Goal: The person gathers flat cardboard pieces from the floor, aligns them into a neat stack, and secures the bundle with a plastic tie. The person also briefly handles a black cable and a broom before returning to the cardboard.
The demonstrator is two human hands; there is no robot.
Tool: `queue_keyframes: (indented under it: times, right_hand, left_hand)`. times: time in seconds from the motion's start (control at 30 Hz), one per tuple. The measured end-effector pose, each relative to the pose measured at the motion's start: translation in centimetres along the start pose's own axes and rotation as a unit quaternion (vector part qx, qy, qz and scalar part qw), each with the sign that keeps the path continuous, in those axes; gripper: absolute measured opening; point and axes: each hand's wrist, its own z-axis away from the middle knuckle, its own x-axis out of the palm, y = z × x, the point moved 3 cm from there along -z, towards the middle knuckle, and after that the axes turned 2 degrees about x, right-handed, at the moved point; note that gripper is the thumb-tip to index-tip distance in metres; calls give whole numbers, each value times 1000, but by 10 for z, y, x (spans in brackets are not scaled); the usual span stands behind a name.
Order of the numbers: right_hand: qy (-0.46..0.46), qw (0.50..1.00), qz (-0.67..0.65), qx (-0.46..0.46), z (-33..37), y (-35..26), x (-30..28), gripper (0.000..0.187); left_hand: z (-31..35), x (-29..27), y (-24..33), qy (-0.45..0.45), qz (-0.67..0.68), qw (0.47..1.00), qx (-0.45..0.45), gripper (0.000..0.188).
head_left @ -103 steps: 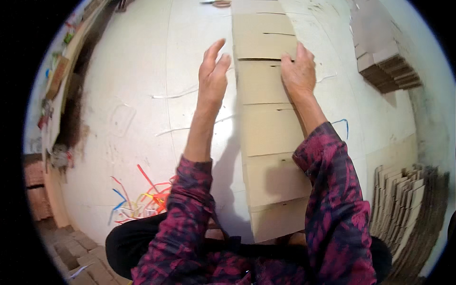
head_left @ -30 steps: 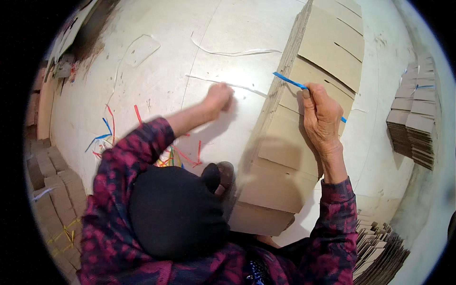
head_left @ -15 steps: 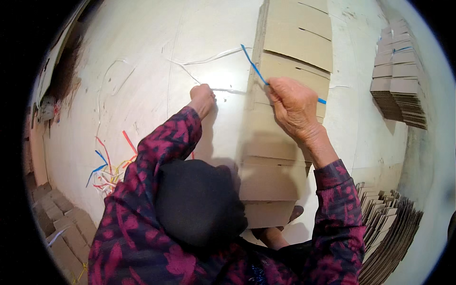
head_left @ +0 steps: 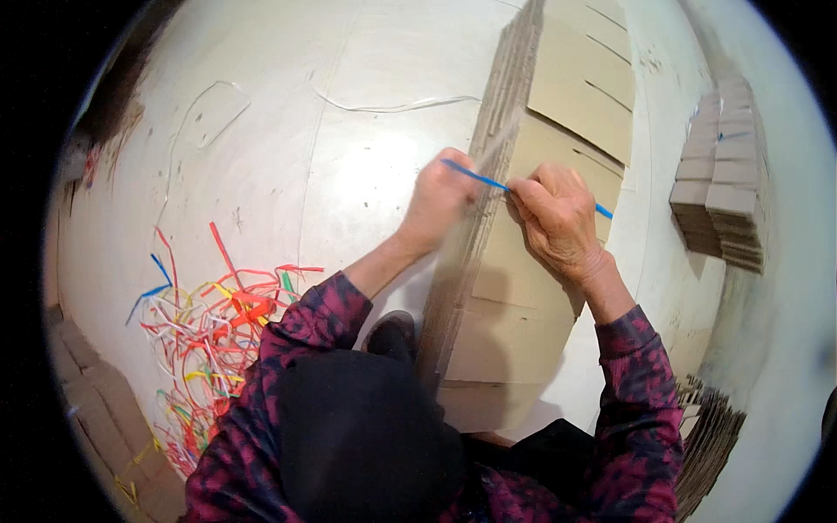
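A long row of brown cardboard sheets (head_left: 571, 83), stacked flat and overlapping, runs away from me on the floor. My right hand (head_left: 558, 218) rests over its top, closed in a pinch on a blue strap (head_left: 475, 173). One end of this strap sticks out leftward past the near-left edge; another bit shows right of my knuckles. Against the stack's left side is my left hand (head_left: 440, 202), fingers curled and partly smeared by motion. A pale blurred strip, apparently the white strap, runs up from its fingertips; the grip itself is mostly hidden.
Tangled red, white, yellow and blue strap scraps (head_left: 209, 340) lie on the floor at left. A loose white strap (head_left: 392, 108) trails from the stack. Tied cardboard bundles (head_left: 719, 179) stand at right, more cardboard (head_left: 711, 453) at lower right, and brown stacks (head_left: 100, 418) at lower left.
My left hand has moved right, from out over the floor to the stack's side, drawing the white strap with it. My right hand keeps its pinch on the blue strap. The view has shifted.
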Motion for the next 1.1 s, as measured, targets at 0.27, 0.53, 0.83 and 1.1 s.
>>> queue_keyframes:
  times: [0.27, 0.53, 0.83, 1.1]
  right_hand:
    - [-3, 999, -47, 26, -6, -2, -4, 9]
    - [3, 995, -87, 43, -1, -1, -3, 9]
    - [-18, 986, -136, 94, -5, -5, -7, 3]
    - [-60, 888, -364, 274, -5, 2, -10, 17]
  left_hand:
    - [8, 23, 36, -19, -7, 998, 64, 4]
    - [16, 30, 58, -47, -160, 973, 159, 6]
    - [16, 27, 53, -63, -47, 990, 114, 14]
    - [11, 18, 73, -155, -36, 982, 97, 7]
